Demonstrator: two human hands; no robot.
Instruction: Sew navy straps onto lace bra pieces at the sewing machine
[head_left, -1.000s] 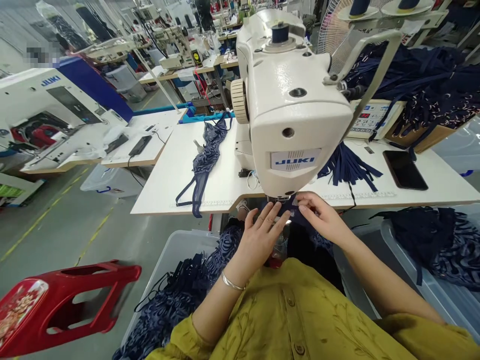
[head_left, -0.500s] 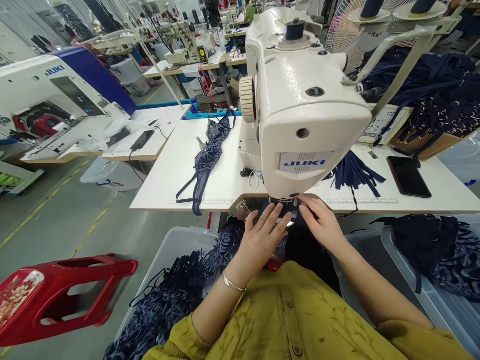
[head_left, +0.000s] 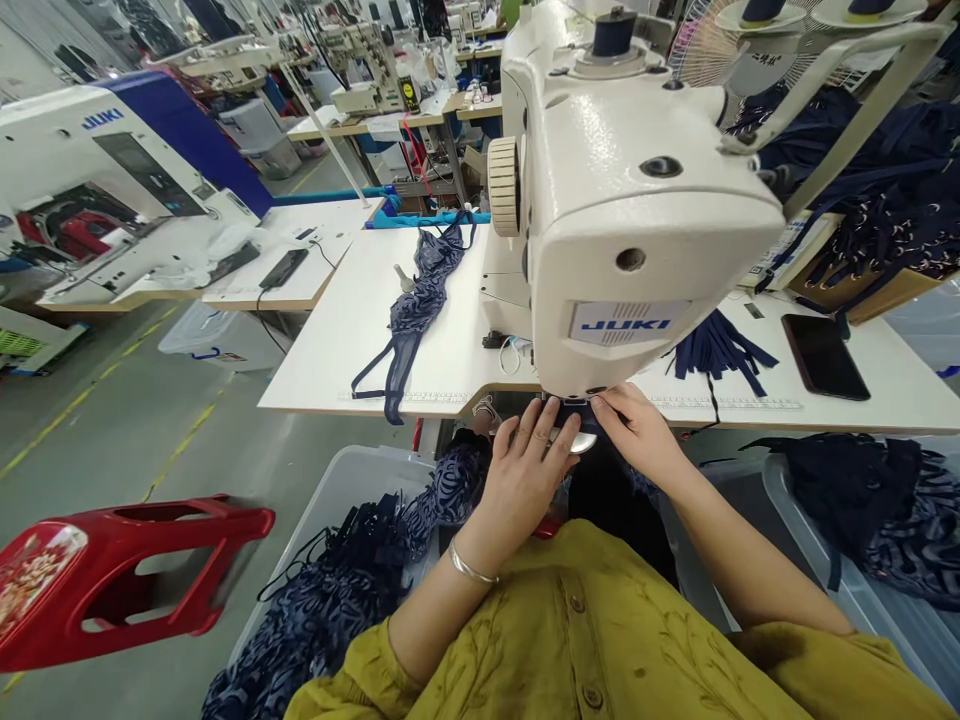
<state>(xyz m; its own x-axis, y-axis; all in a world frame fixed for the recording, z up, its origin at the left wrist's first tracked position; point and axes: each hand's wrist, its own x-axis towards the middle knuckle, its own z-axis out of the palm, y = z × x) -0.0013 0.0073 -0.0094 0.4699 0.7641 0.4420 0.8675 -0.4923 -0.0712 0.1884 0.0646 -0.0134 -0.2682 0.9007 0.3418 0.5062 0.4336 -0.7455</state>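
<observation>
Under the head of the white sewing machine [head_left: 637, 240] lies a small piece of dark navy fabric [head_left: 576, 415]. My left hand [head_left: 525, 470] rests flat on its left side with the fingers stretched out and slightly apart. At the right edge, my right hand [head_left: 641, 435] pinches the fabric between thumb and fingers. The needle area is mostly hidden by the machine head and my fingers. A navy patterned bra [head_left: 427, 285] with straps lies on the white table [head_left: 322, 370], left of the machine.
Bins of navy garments [head_left: 322, 590] stand below on both sides. Right of the machine lie a bundle of navy strips [head_left: 720, 345] and a phone [head_left: 825, 355]. A red stool [head_left: 150, 570] stands at left; another JUKI machine [head_left: 127, 170] is beyond it.
The view has shifted slightly. My right hand has drawn its fingers together at the fabric's right edge, while my left hand stays flat on the fabric.
</observation>
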